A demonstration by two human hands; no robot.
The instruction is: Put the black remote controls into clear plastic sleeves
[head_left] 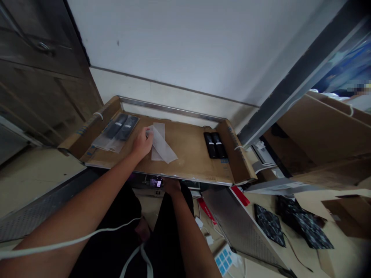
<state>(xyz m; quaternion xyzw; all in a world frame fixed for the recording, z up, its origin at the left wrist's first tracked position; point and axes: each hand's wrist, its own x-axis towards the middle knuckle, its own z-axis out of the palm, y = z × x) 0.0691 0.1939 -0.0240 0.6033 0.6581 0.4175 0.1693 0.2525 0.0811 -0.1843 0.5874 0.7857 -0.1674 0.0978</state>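
Note:
My left hand [142,143] is closed on the edge of a translucent plastic sleeve [165,148] above the cardboard tray [185,146]. A second translucent sleeve [159,129] lies partly under it. At the tray's left end are two black oblong items [123,125] with white bands, each in a translucent sleeve. Two similar black items [214,144], without sleeves, lie side by side near the right wall. My right hand [171,185] is below the tray's front edge, beside a phone-like lit screen [156,182]; its fingers are hidden.
A white wall [179,46] rises behind the tray, with a dark door [43,77] at left. Large cardboard boxes [333,135] stand at right. On the floor lie dark patterned packages [269,224], cables and a power strip [224,260]. A white cord [87,235] crosses my left forearm.

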